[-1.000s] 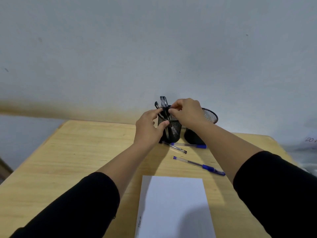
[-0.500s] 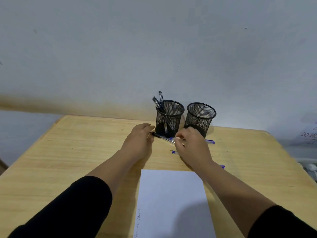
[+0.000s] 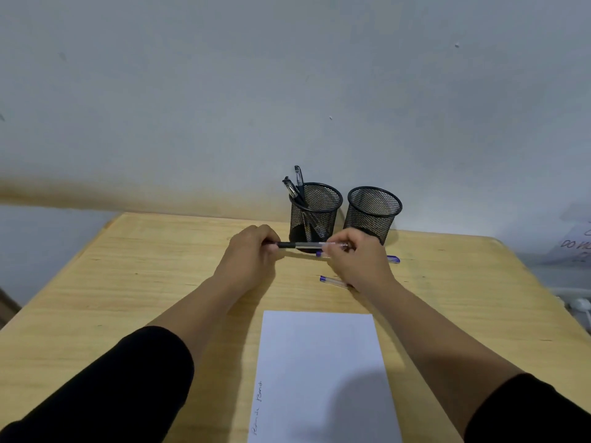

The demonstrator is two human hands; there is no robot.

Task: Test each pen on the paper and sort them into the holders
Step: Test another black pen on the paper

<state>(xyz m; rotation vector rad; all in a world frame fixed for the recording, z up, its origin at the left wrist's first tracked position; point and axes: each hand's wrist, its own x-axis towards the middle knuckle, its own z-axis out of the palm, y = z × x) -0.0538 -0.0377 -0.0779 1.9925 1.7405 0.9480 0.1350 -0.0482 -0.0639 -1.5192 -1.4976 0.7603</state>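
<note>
From the head camera, both hands hold one black pen (image 3: 307, 245) level above the table (image 3: 128, 282). The left hand (image 3: 252, 251) has its fingers curled tight on the dark cap end. The right hand (image 3: 358, 257) pinches the clear end with its fingertips (image 3: 332, 251). Just behind the fingers stand two mesh holders: the left holder (image 3: 315, 212) has pens in it, and the right holder (image 3: 372, 212) looks empty. Two blue pens (image 3: 393, 259) lie under and beside the right hand. The paper (image 3: 319, 362) is nearer the person than the fingers. I think the cap comes off next: pull straight apart, keep both grips firm, then bring the tip to the paper
</note>
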